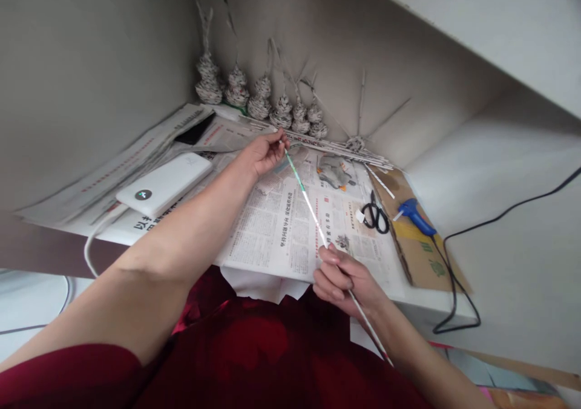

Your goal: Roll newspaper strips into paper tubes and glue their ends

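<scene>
A thin rolled paper stick (310, 208), white with a green stretch near its far end, runs slantwise between my two hands over the newspaper. My left hand (271, 150) pinches its upper end with closed fingers. Lower down, the fingers of my right hand (340, 278) are wrapped round the same stick, whose tail passes under the palm toward my body. Beyond my left hand lies a bundle of rolled paper sticks (336, 147). Several woven paper gourds (259, 99) stand behind it along the wall.
Black-handled scissors (376, 217) lie on the newspaper (267, 233). A blue glue gun (416, 215) with a black cord rests on flat cardboard (411, 251) at the right. At the left sits a white power bank (166, 182) with a cable. A small woven piece (355, 143) with upright sticks is at the back.
</scene>
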A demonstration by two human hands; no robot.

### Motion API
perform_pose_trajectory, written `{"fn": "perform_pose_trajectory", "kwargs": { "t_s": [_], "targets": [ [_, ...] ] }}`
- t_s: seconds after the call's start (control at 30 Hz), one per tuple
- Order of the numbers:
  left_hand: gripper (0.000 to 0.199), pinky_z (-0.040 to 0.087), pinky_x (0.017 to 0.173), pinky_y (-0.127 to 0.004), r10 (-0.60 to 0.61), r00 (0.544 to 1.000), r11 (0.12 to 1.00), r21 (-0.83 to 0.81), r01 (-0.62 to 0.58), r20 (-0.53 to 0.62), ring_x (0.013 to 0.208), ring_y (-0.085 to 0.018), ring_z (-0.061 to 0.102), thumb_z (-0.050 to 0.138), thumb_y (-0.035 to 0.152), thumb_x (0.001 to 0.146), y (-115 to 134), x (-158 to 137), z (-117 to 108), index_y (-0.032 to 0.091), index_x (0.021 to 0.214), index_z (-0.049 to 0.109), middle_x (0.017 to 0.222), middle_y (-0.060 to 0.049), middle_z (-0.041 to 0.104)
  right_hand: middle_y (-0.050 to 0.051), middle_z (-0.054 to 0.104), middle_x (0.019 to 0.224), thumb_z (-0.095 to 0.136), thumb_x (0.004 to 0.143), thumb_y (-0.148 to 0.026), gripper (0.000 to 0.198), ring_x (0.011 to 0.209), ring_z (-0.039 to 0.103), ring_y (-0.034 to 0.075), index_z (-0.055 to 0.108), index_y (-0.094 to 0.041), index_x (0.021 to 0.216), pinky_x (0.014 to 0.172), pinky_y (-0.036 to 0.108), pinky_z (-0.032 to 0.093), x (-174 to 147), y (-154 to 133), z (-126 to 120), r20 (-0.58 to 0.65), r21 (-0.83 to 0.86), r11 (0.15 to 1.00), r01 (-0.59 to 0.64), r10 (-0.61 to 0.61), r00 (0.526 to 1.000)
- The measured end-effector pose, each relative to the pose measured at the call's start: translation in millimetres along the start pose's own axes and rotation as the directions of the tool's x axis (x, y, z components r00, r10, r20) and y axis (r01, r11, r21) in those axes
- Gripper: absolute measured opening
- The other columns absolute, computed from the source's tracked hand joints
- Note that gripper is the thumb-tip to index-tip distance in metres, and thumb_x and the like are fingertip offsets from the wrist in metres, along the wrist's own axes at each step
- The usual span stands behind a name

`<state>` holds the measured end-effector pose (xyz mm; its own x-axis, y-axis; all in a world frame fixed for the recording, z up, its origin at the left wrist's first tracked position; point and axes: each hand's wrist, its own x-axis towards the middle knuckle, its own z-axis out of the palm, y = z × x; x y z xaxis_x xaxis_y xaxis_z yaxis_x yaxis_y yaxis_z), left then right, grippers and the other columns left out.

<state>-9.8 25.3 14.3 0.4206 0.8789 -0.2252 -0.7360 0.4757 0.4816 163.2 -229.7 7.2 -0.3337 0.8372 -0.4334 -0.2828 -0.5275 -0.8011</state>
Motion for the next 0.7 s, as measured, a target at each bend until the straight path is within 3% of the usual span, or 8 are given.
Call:
{"fn": "perform_pose_trajectory", "kwargs": {
  "t_s": [0.13,0.27,0.33,0.37,0.43,0.53,0.6,0.7],
  "targets": [
    [0.021,0.041,0.043,-0.009,-0.002,1.000,0.999,0.037,0.003,-0.006,0.055,-0.005,0.056,0.048,0.014,0.091,-1,1,-1,0.013,0.071,0.055,0.056,-0.001,0.054,-0.006,0.041,0.052,0.041,0.089,-0.053,0.035,0.048,0.046,0.012,0.053,-0.021,0.090,0.052,0.027,0.036,2,-15,-1,-0.148,-0.439,0.898,0.021,-0.096,0.984],
    [0.022,0.041,0.046,-0.008,-0.002,1.000,0.999,0.047,0.002,-0.003,0.056,-0.004,0.056,0.049,0.015,0.091,-2,1,-2,0.012,0.071,0.056,0.056,-0.003,0.056,-0.002,0.047,0.056,0.045,0.088,-0.050,0.032,0.052,0.046,0.013,0.059,-0.022,0.083,0.055,0.028,0.036,8,-31,-2,-0.189,-0.882,0.472,0.017,-0.386,0.903],
    [0.022,0.042,0.045,-0.008,0.008,1.000,0.999,0.038,-0.008,0.003,0.055,-0.005,0.057,0.048,0.014,0.091,-1,1,-1,0.012,0.071,0.056,0.055,-0.003,0.056,-0.002,0.047,0.054,0.044,0.089,-0.049,0.032,0.052,0.045,0.014,0.058,-0.023,0.076,0.054,0.028,0.034,12,-30,-3,-0.182,-0.929,0.369,0.008,-0.477,0.860],
    [0.022,0.042,0.044,-0.009,0.010,1.000,0.999,0.033,-0.010,0.005,0.054,-0.006,0.057,0.048,0.014,0.091,0,1,-1,0.012,0.071,0.056,0.055,-0.003,0.056,-0.002,0.046,0.053,0.043,0.089,-0.049,0.033,0.050,0.044,0.014,0.056,-0.022,0.075,0.053,0.028,0.033,14,-28,-3,-0.197,-0.908,0.418,0.018,-0.466,0.863],
    [0.022,0.044,0.042,-0.010,-0.001,1.000,1.000,0.021,0.001,0.011,0.052,-0.007,0.058,0.047,0.013,0.091,1,1,0,0.012,0.071,0.056,0.055,-0.002,0.057,-0.005,0.041,0.047,0.041,0.090,-0.052,0.036,0.044,0.041,0.012,0.051,-0.022,0.072,0.049,0.026,0.032,17,-22,-4,-0.212,-0.747,0.662,0.059,-0.321,0.923],
    [0.021,0.047,0.041,-0.011,-0.022,0.999,1.000,-0.014,0.023,0.031,0.050,-0.008,0.059,0.047,0.013,0.090,2,-1,2,0.013,0.071,0.056,0.055,-0.002,0.057,-0.010,0.024,0.039,0.039,0.090,-0.053,0.037,0.034,0.027,0.010,0.040,-0.023,0.069,0.042,0.024,0.027,19,-14,-3,-0.046,-0.254,0.966,0.054,-0.067,0.997],
    [0.021,0.048,0.042,-0.011,-0.030,0.998,0.999,-0.039,0.032,0.050,0.050,-0.009,0.059,0.047,0.013,0.089,3,-3,3,0.013,0.071,0.056,0.055,-0.002,0.057,-0.011,0.017,0.036,0.041,0.091,-0.051,0.037,0.033,0.020,0.009,0.034,-0.023,0.066,0.041,0.024,0.024,19,-8,0,0.078,-0.002,1.000,0.017,-0.017,0.997],
    [0.021,0.048,0.042,-0.011,-0.062,0.994,0.997,-0.043,0.066,0.088,0.050,-0.009,0.059,0.047,0.013,0.089,2,-4,3,0.012,0.071,0.056,0.055,-0.003,0.057,-0.011,0.017,0.035,0.041,0.091,-0.050,0.039,0.032,0.020,0.009,0.033,-0.023,0.065,0.041,0.024,0.024,20,-2,4,0.153,0.076,0.996,-0.040,0.028,0.988]
  ]
}}
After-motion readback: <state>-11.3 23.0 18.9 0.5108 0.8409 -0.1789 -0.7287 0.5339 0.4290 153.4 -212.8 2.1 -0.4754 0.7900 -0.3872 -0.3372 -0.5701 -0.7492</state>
